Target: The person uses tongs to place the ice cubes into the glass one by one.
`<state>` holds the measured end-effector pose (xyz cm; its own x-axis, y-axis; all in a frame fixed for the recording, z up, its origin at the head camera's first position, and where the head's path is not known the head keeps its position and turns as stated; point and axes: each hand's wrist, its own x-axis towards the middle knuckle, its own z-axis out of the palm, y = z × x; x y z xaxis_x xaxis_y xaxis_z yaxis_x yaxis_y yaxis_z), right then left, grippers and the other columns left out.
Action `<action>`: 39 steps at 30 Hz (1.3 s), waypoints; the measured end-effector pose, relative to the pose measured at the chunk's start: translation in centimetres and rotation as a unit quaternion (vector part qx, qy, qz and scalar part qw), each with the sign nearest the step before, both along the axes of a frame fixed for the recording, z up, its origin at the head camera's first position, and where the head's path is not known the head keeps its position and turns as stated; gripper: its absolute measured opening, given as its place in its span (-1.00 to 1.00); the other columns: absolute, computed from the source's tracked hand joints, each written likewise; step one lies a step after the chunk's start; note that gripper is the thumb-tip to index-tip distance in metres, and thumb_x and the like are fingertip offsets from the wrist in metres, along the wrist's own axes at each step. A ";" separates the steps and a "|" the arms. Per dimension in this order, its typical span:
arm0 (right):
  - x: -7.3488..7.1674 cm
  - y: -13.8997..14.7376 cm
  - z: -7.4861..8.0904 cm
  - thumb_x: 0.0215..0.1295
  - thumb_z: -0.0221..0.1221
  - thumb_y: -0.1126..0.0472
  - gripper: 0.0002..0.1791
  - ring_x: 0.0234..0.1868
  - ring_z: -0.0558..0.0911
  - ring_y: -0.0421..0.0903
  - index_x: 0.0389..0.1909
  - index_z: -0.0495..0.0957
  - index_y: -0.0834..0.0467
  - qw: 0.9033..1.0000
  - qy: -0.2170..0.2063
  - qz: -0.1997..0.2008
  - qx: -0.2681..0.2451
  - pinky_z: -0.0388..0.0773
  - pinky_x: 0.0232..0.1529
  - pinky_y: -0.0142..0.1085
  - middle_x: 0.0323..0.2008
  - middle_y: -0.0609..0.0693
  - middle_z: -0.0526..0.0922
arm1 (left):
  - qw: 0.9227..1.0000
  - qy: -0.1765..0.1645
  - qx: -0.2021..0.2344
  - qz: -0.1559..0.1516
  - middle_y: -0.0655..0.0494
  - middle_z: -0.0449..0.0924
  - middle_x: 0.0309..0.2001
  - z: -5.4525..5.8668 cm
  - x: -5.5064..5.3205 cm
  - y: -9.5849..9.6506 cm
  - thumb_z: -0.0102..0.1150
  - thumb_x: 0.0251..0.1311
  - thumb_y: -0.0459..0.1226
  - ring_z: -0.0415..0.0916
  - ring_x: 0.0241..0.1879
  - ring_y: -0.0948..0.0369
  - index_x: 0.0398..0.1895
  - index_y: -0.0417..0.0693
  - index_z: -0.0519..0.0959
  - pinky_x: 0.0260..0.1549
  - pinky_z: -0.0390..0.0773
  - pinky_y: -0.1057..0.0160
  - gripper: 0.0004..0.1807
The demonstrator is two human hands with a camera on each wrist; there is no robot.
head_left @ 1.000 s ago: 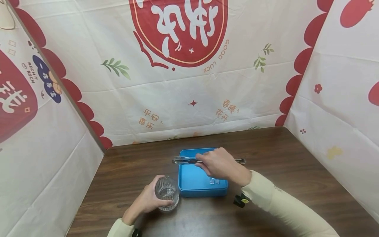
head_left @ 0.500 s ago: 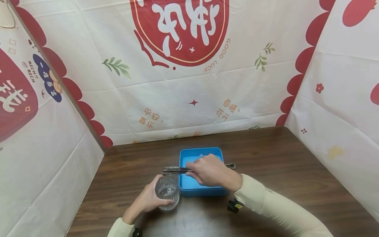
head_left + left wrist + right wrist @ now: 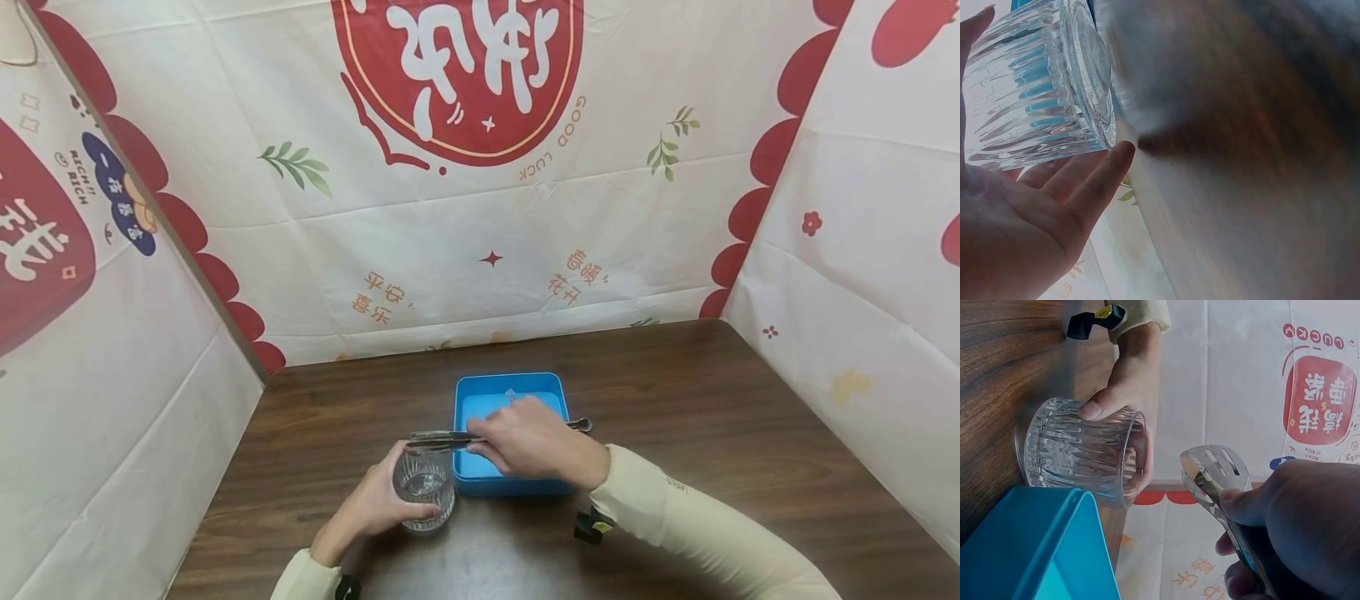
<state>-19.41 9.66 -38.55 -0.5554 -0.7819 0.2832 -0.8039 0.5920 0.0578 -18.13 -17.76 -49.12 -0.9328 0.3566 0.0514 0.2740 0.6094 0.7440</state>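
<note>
My left hand (image 3: 371,504) grips a clear ribbed drinking glass (image 3: 426,492), its thumb on the near side. The glass is upright, and in the left wrist view the hand's fingers (image 3: 1094,187) reach round its side to the base. My right hand (image 3: 534,446) holds metal tongs (image 3: 441,442) level over the blue box (image 3: 513,485). The slotted heads of the tongs (image 3: 1215,472) lie above the glass's rim in the right wrist view. I cannot tell whether anything is pinched between them. A small clear cube (image 3: 511,395) lies toward the back of the box.
The blue box stands just right of the glass on a brown wooden table (image 3: 337,417). Printed white cloth (image 3: 487,217) walls in the table at the back and on both sides. Dark wrist mounts (image 3: 592,527) show at the cuffs.
My right hand has moved left and nearer with the tongs, bringing their heads to the glass. A cube at the back of the box has come into view. The left hand stays on the glass.
</note>
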 end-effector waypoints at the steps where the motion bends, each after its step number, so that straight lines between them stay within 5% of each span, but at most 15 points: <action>1: 0.0 0.0 0.0 0.43 0.12 -0.07 -0.77 -0.72 0.18 -0.31 -0.35 0.51 -0.03 1.000 -0.001 0.000 0.001 -0.01 -0.70 -0.46 -0.69 -0.26 0.38 | 1.000 0.000 0.001 0.000 0.13 0.60 -0.08 0.0 0.0 0.0 0.60 -0.30 0.16 0.56 -0.14 0.19 0.31 0.11 0.28 -0.13 0.54 0.13 0.05; 31: 0.2 0.6 -0.6 0.41 0.12 -0.14 -0.73 -0.69 0.27 -0.30 -0.29 0.52 -0.02 0.996 -0.077 -0.028 0.023 0.19 -0.68 -0.45 -0.64 -0.24 0.42 | 1.000 -0.006 -0.017 0.007 0.05 0.59 -0.06 -0.2 -0.1 -0.2 0.61 -0.30 0.16 0.54 -0.14 0.18 0.30 0.03 0.27 -0.14 0.54 0.09 0.07; 39: -0.4 2.6 -0.2 0.36 0.17 -0.15 -0.71 -0.67 0.33 -0.30 -0.26 0.55 0.01 0.998 -0.043 -0.038 0.016 0.21 -0.65 -0.47 -0.59 -0.19 0.53 | 1.000 -0.006 0.003 0.002 0.09 0.59 -0.10 -0.2 -0.2 -0.3 0.62 -0.32 0.16 0.56 -0.17 0.20 0.29 0.06 0.28 -0.18 0.58 0.15 0.05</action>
